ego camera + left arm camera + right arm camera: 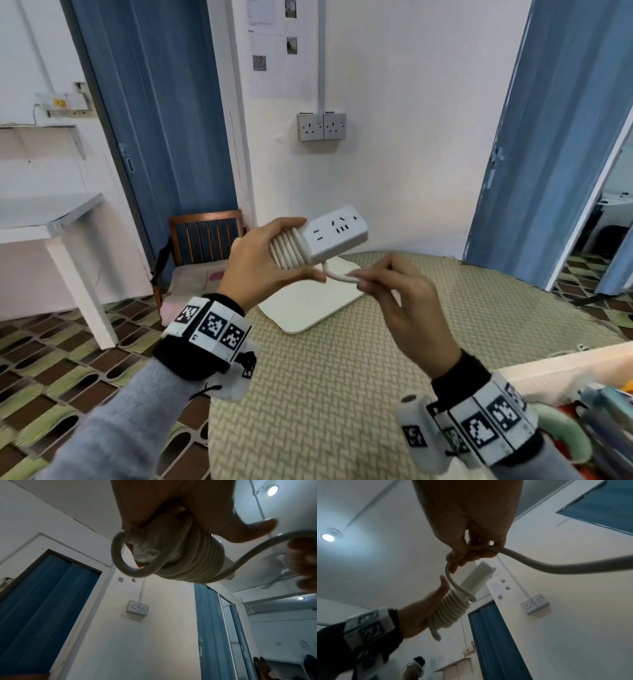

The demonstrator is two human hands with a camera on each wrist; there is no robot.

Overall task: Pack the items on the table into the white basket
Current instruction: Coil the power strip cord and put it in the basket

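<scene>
Head view — left hand (260, 263) clamped round smooth cord-wound power strip (334, 233), right hand (404, 298) pinching its round cord (337, 275).

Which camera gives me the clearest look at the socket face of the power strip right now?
The head view: the power strip has its socket face turned to that camera, slots visible. The right wrist view shows only its plain underside beyond the coiled cord. In the left wrist view the coil and the left hand hide it.

A double wall socket (321, 126) sits between two blue doors (161, 113). A wooden chair (202, 240) (cushion on its seat) stands beside a white side table (51, 219); papers (274, 44) hang above.
</scene>
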